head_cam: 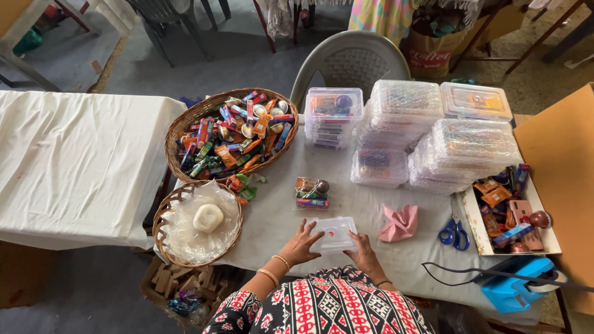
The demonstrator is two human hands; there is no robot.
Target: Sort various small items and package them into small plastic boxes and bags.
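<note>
Clear plastic box point(334, 234) lies between both hands, long axis left-right. Left hand point(301, 243) and right hand point(363, 250) fingers spread on its ends, apparently gripping.

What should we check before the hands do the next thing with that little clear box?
1. Both hands on the small clear box: left hand and right hand touch its sides. Ok.
2. Box lying flat on the table: ok.
3. Box lid shut or open: cannot tell.
4. Small pile of packets within reach behind the box: ok.
5. Scissors clear of the hands: ok.
</note>
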